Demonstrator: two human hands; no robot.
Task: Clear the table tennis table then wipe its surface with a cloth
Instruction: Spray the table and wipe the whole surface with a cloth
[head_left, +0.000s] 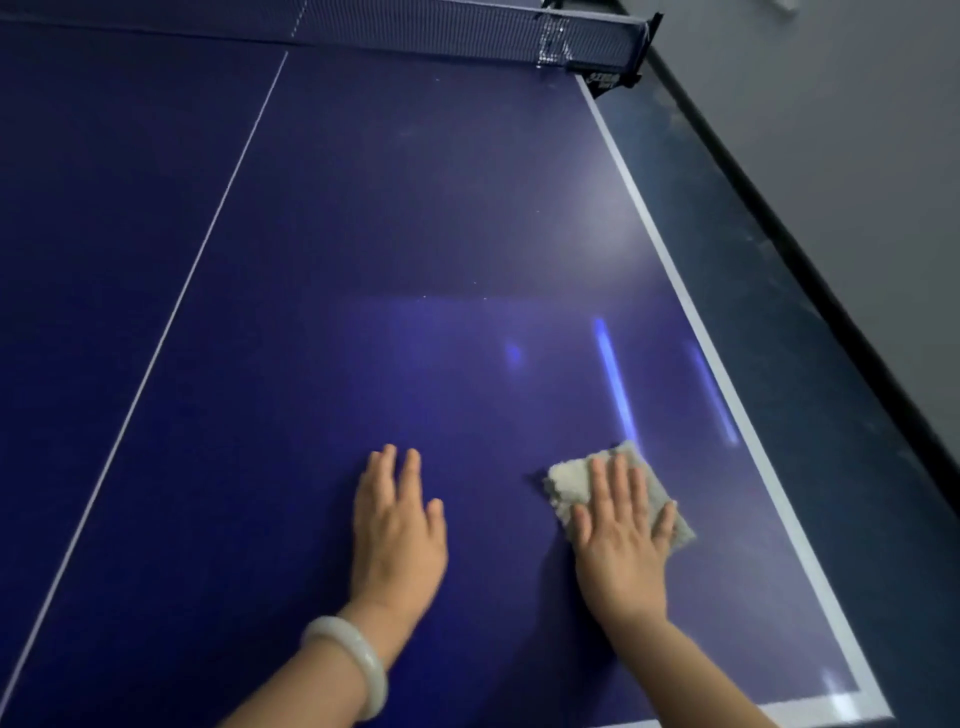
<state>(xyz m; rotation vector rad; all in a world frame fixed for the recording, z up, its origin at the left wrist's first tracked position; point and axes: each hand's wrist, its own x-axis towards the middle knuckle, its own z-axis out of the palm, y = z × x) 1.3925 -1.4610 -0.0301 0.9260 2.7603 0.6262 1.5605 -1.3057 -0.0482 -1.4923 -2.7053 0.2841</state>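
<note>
Left hand: the left hand (397, 525) lies flat on the blue table tennis table (363, 234), palm down, fingers straight and together, grasping nothing.
Bracelet: a smooth, pale, rounded bangle (353, 662) circles the left wrist, nearest the camera.
Right hand: the right hand (621, 530) presses flat on a cloth (569, 483), fingers straight and slightly spread, pinning it to the table rather than gripping it.
Cloth: small, roughly square, off-white and nubbly, like terry. It lies on the right side of the table, near the white side line (691, 306); its far-left and right corners show past the hand.
Table surface: dark blue, smooth, faintly glossy, with pale streaks of reflected light beyond the cloth. A thin white centre line (208, 228) runs away to the left of the left hand.
Specks: a few tiny light dots sit mid-table; possibly dust, too small to tell.
Net: a dark mesh net (415, 26) with a black clamp post (610, 73) crosses the far end.
Beyond the edge: a dark floor strip (779, 291) and a grey wall (831, 130) run along the right side.
</note>
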